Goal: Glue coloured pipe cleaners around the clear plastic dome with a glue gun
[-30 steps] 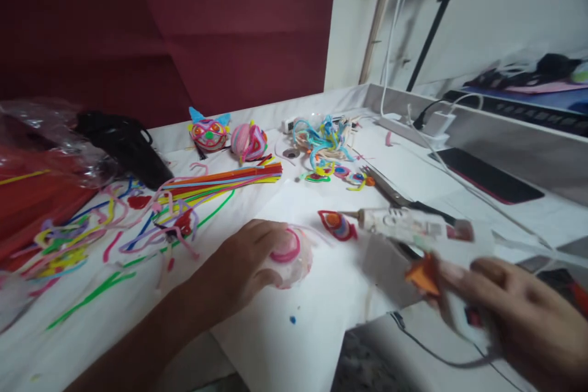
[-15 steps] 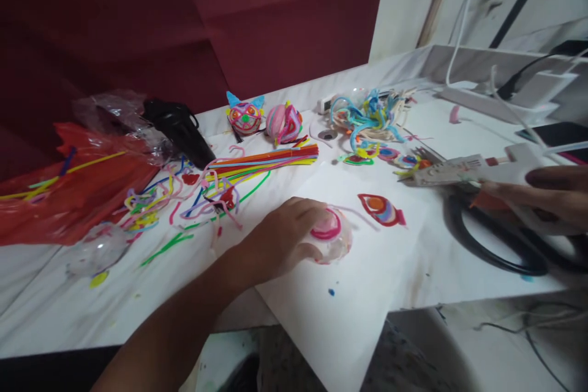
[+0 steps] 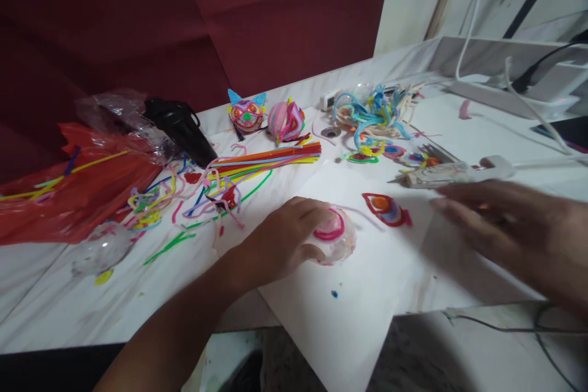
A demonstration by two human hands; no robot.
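Observation:
My left hand (image 3: 294, 229) curls around a clear plastic ball (image 3: 342, 245) with a pink fuzzy ring (image 3: 333, 226) on it, resting on a white paper sheet (image 3: 328, 324). My right hand (image 3: 509, 233), blurred, reaches in from the right with fingers stretched out and nothing visible in them. Just beyond it lies a whitish glue gun (image 3: 441, 174), its nozzle pointing left. Between my hands is a red teardrop-shaped piece (image 3: 388, 209) with an orange centre, made of pipe cleaner. Metal blades (image 3: 436, 153) show behind the glue gun; the scissors' black handles are not visible.
Behind stand two decorated balls, one a cat-like head (image 3: 248, 115). Pipe cleaners (image 3: 275, 156) lie bundled, with a tangle (image 3: 376, 113) farther right. A black tool (image 3: 181, 131), a red plastic bag (image 3: 92, 190) and another clear ball (image 3: 103, 248) sit left; a power strip (image 3: 514, 98) sits right.
My right hand has come away from the glue gun and moved left and down. The black scissor handles have gone from view. My left hand still holds the clear ball.

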